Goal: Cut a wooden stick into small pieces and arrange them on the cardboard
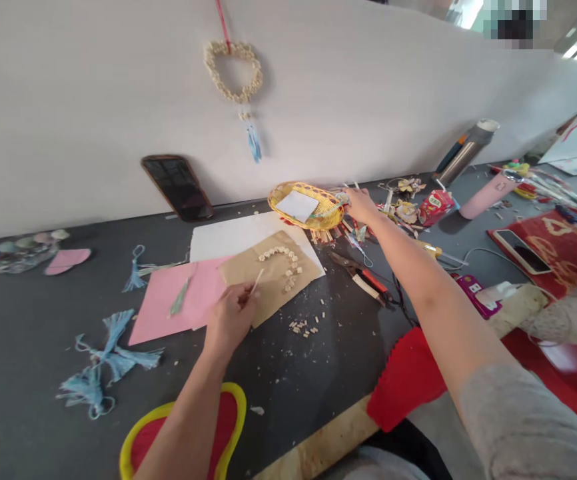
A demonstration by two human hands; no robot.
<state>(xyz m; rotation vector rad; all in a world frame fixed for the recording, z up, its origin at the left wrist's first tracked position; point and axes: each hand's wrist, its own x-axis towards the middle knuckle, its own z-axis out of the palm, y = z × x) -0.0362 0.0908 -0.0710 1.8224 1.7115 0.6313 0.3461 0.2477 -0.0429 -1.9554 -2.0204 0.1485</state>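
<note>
Low over the brown paper, my left hand [232,315] is closed, pinching a thin pale stick [257,283] that points up. On the brown paper [241,273] lies a curved row of small cream bead-like pieces [279,252]. Below it, several short cut stick pieces [304,328] are scattered on the dark table. My right hand [361,205] reaches far forward to the right end of a yellow woven basket [277,189]. Its fingers are closed around something small that I cannot make out. A white square card [296,205] lies in the basket.
Red-handled pliers [368,281] lie beneath my right forearm. Blue tassels [113,347] lie at left; a dark phone [176,187] leans on the wall. A beaded heart wreath [256,73] hangs above. A pink bottle [491,193] and red carton [436,207] stand at right.
</note>
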